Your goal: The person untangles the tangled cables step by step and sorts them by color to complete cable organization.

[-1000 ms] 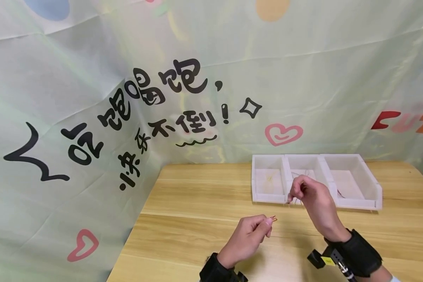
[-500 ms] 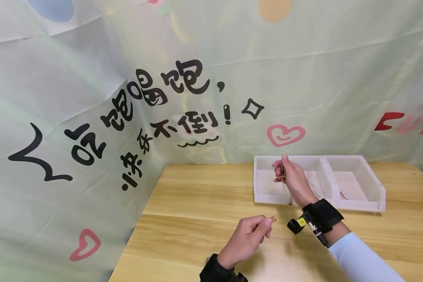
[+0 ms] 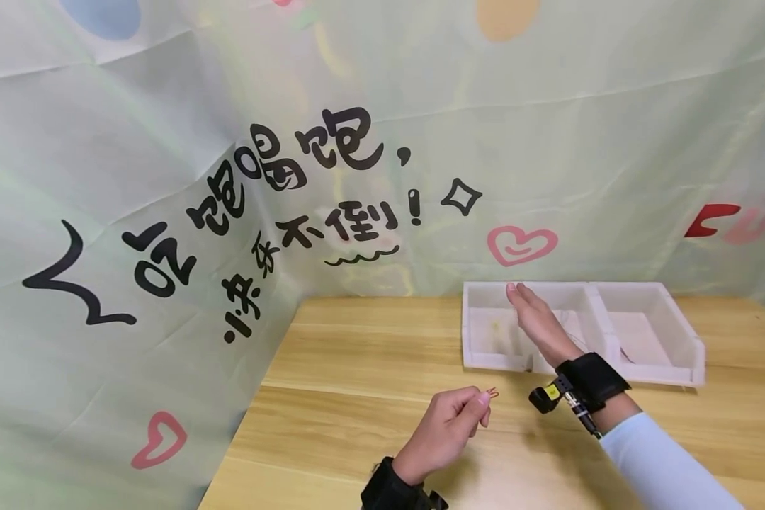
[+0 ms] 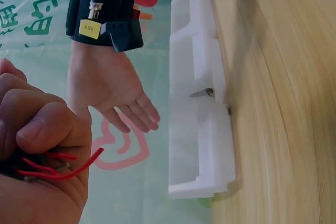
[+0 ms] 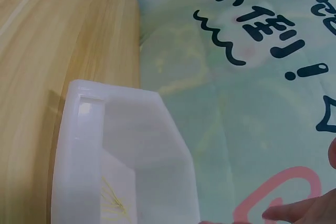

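Observation:
My left hand (image 3: 448, 425) pinches a few short red wires (image 4: 79, 169) between thumb and curled fingers, held above the table in front of the bin. Over the left compartment of the white divided bin (image 3: 650, 370), my right hand (image 3: 540, 322) is raised with its fingers straight, and nothing shows in it. In the left wrist view its bare palm (image 4: 105, 80) is visible. Thin yellow wires (image 5: 115, 203) lie on the floor of the left compartment. The right hand partly hides the middle compartment, where thin pale strands (image 3: 572, 333) show.
The wooden table (image 3: 331, 354) extends left of and in front of the bin. In the right compartment lies a thin dark strand (image 3: 626, 354). A small dark thing (image 4: 209, 92) sits at the bin's front divider. Printed cloth (image 3: 382, 142) hangs behind and at the left.
My right hand moved left from the middle compartment to above the left one, holding yellowish wires half a second ago; its fingers have straightened and released them. The left hand stays nearly still.

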The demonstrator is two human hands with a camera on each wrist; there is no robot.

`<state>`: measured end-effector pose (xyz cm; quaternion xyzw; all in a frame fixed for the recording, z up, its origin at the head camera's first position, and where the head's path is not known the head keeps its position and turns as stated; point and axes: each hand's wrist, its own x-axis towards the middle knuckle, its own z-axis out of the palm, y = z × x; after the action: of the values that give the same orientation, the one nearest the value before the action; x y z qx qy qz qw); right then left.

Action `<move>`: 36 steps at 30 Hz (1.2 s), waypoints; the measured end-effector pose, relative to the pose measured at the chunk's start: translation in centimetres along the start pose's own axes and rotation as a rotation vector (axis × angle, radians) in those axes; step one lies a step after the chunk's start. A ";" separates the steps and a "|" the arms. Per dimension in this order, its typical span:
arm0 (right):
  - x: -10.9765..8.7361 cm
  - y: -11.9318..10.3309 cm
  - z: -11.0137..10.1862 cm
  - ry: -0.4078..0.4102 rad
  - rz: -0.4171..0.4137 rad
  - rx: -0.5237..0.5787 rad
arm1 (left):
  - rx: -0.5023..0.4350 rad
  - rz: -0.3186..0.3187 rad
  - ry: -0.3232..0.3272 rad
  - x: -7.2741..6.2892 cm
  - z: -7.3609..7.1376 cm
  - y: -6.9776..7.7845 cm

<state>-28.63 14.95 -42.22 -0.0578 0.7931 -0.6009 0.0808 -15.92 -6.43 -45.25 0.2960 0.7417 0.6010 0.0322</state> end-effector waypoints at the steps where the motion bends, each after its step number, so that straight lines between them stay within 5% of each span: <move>1: -0.2 -0.1 -0.1 0.000 -0.008 0.007 | 0.003 -0.003 0.001 0.1 0.0 0.1; 20: -2.5 -0.2 -0.4 -0.014 -0.093 0.050 | -0.030 -0.004 -0.012 0.3 0.5 0.5; 36: -5.8 -1.4 0.9 -0.033 -0.202 0.053 | -0.123 -0.095 -0.036 0.5 0.3 1.0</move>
<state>-22.78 14.78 -40.80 -0.1455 0.7655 -0.6259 0.0344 -15.81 -5.85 -44.25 0.2687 0.7159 0.6378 0.0924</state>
